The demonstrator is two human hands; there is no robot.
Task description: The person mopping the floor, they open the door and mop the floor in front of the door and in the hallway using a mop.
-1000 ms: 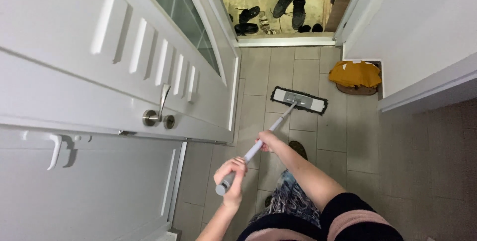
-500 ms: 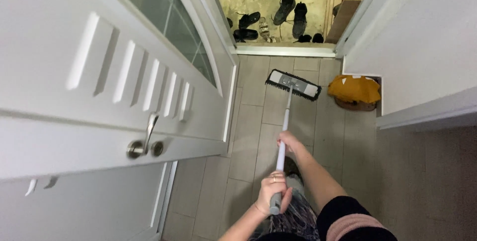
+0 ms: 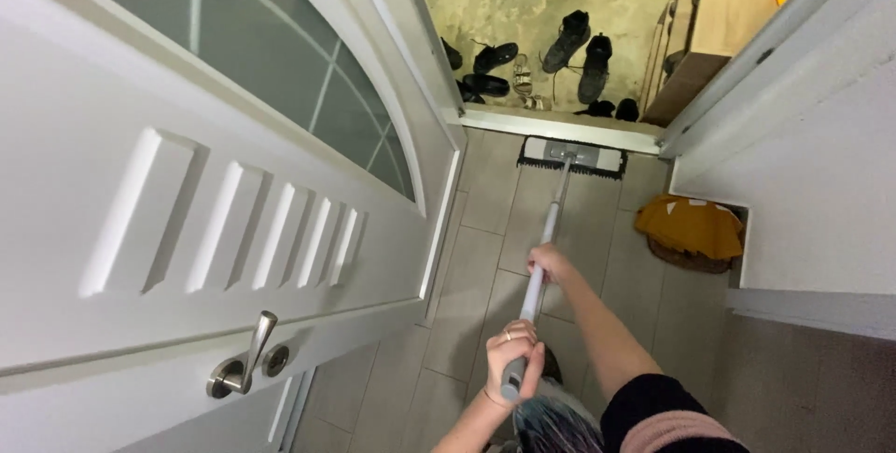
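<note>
Both hands, left [image 3: 511, 352] and right [image 3: 551, 263], fingers wrapped round the mop handle [image 3: 546, 234]; I judge the mop head [image 3: 572, 156], hard against the door sill [image 3: 560, 126], may jam there.

**Camera Configuration: Single Head-Mounted View**

One camera, worn on the person's head, looks steeply down and forward along a tiled floor [image 3: 485, 257] toward an open doorway. The left hand [image 3: 511, 348] and right hand [image 3: 551, 263] appear near the lower centre, close to the lens. A white door [image 3: 215, 220] fills the left side at close range. No second view exists, so no area is shared.
</note>
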